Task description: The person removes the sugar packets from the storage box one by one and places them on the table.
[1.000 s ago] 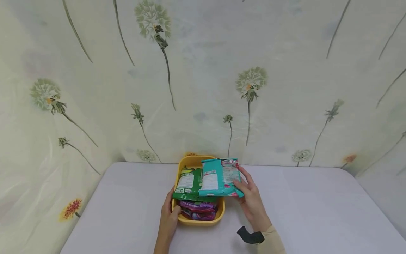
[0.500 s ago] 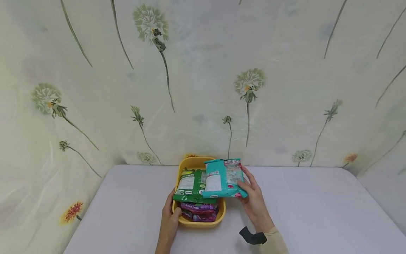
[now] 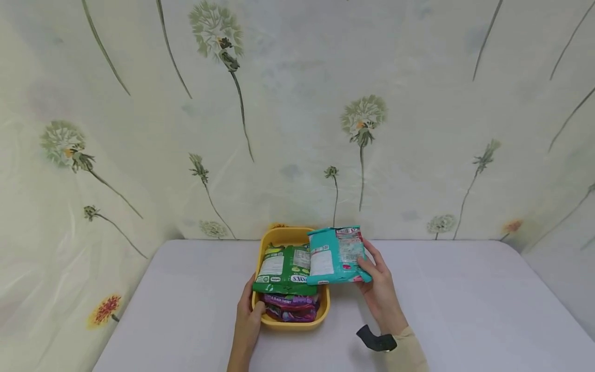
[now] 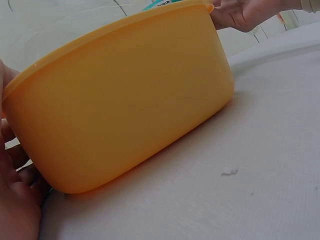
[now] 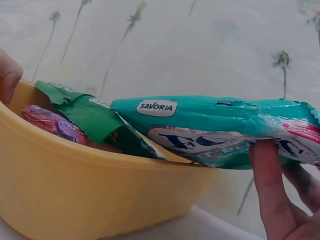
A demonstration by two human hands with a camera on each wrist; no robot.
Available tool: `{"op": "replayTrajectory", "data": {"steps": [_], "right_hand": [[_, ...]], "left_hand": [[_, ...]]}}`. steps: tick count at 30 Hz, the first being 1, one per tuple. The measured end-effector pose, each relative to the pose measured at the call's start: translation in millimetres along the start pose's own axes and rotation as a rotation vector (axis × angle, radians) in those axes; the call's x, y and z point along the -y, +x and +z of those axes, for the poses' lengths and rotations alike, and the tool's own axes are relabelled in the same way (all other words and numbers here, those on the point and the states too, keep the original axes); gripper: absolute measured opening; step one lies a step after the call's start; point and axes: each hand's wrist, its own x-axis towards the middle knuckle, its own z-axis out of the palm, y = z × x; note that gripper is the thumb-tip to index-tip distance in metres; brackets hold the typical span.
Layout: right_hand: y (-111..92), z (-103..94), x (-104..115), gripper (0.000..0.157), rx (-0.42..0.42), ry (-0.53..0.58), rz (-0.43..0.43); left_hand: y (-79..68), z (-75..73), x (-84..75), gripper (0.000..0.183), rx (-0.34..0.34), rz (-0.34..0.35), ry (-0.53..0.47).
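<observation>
My left hand (image 3: 247, 312) grips the left side of a yellow plastic basin (image 4: 125, 100), its thumb over the rim. In the head view my right hand (image 3: 378, 289) holds a teal candy bag (image 3: 337, 256) by its right edge, thumb on top and fingers below. The bag lies flat over the basin's right rim, its left edge overlapping a green candy bag (image 3: 297, 258) inside. Seen from the right wrist, the teal bag (image 5: 200, 120) slants close over the rim. A purple candy bag (image 3: 293, 311) lies in the basin's near end, partly under the green one.
The basin stands on a table covered in white cloth (image 3: 465, 310), near its back edge. Behind it hangs a pale curtain (image 3: 288, 129) printed with dandelions. A black band (image 3: 376, 340) sits at my right sleeve cuff.
My right hand has moved the teal candy bag to the right, uncovering more of the green bag. My left hand stays at the basin's side.
</observation>
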Motion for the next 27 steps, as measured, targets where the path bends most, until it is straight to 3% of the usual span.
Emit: {"op": "replayTrajectory", "data": {"steps": [11, 27], "right_hand": [[1.3, -7.1, 1.4, 0.053, -0.025, 0.015, -0.015], [2.6, -18.4, 4.6, 0.055, -0.068, 0.08, -0.027]], "left_hand": [[2.1, 0.4, 1.9, 0.074, 0.0, -0.032, -0.011], [1.2, 1.2, 2.7, 0.075, -0.004, -0.02, -0.019]]}}
